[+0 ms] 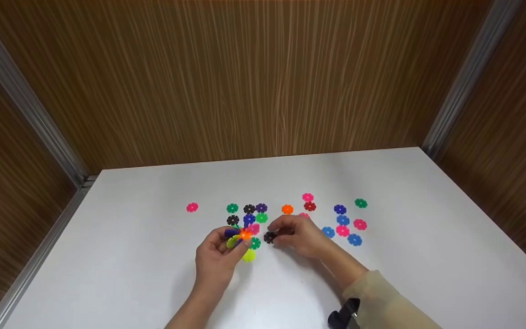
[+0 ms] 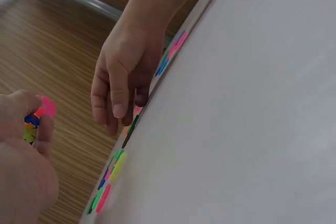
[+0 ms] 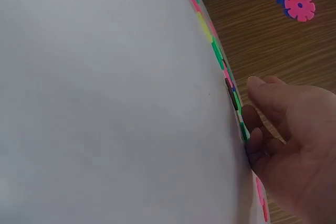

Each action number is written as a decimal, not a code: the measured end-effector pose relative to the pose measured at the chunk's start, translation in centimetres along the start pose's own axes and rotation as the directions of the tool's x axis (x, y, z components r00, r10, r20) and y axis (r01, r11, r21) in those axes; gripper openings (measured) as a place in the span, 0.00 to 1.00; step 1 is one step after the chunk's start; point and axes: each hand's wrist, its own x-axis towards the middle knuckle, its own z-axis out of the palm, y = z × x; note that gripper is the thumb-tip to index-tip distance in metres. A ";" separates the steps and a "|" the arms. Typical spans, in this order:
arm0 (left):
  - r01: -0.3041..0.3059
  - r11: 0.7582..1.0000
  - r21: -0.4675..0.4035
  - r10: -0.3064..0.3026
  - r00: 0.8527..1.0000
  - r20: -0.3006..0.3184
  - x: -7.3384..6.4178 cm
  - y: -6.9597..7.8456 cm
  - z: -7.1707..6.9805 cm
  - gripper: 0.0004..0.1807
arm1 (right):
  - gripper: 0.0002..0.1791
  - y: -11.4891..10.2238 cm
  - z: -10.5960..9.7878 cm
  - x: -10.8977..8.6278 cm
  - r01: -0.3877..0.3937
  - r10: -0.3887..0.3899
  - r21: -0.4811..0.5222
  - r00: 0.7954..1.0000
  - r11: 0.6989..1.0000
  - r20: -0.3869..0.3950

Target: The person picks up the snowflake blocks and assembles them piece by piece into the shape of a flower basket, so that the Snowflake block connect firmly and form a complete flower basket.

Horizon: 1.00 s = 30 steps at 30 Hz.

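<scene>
My left hand [image 1: 217, 257] holds a cluster of interlocking notched plastic discs [image 1: 244, 235] between thumb and fingers, raised off the table. Orange, blue and yellow-green pieces show in it; a pink disc [image 3: 300, 7] stands out at its end in the right wrist view. Just above the tabletop, my right hand [image 1: 303, 237] has loosely bent fingers, and I see nothing between them. A black disc [image 1: 270, 237] lies flat by its fingertips. Under and around the left hand are a green disc [image 1: 255, 243], a yellow disc [image 1: 249, 255] and a pink disc [image 1: 254, 229].
Loose discs lie flat on the white table [image 1: 121, 256]: an orange disc [image 1: 287, 209] behind the right hand, several blue and pink ones to its right, and a lone pink disc [image 1: 192, 207] at left. Wood-patterned panels [image 1: 263, 82] enclose the back and sides.
</scene>
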 end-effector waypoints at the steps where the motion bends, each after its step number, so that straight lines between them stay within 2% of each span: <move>1: 0.004 1.000 -0.002 -0.004 1.000 0.002 0.0 0.0 0.0 0.21 | 0.15 0.1 0.2 0.1 -0.001 0.001 -0.032 1.000 0.999 0.005; 4: 0.008 1.000 0.004 -0.008 1.000 0.003 0.0 -0.1 0.1 0.21 | 0.14 0.1 0.5 0.3 0.010 -0.009 -0.121 1.000 0.993 0.012; 7: 0.011 1.000 0.009 -0.011 1.000 0.003 0.1 -0.1 0.2 0.21 | 0.14 0.0 0.6 0.1 0.022 -0.017 -0.167 0.999 0.986 0.031; 12: 0.015 1.000 0.005 -0.015 1.000 0.025 -0.1 -0.2 0.3 0.21 | 0.13 -0.6 0.3 -0.9 0.007 0.002 -0.152 0.998 0.988 0.062; 17: -0.010 1.000 -0.015 0.010 0.998 0.058 -0.3 -0.2 0.5 0.22 | 0.07 -1.9 -0.3 -2.7 0.042 -0.042 -0.001 0.998 0.999 0.054; 22: -0.026 1.000 -0.011 0.027 0.991 0.130 -0.6 -0.4 0.7 0.27 | 0.04 -3.2 -0.5 -4.0 0.096 -0.099 0.201 0.995 0.975 0.007; 26: -0.022 1.000 -0.012 0.024 0.969 0.246 -0.8 -0.4 0.7 0.30 | 0.06 -3.6 -0.3 -4.2 0.111 -0.100 0.276 0.994 0.955 -0.053; 28: -0.010 1.000 -0.023 0.016 0.958 0.288 -0.9 -0.5 0.8 0.26 | 0.06 -3.5 -0.3 -4.3 0.116 -0.096 0.282 0.992 0.952 -0.083; 30: -0.012 1.000 -0.029 0.020 0.953 0.302 -0.9 -0.4 0.8 0.20 | 0.06 -3.4 -0.3 -4.4 0.130 -0.106 0.286 0.989 0.949 -0.100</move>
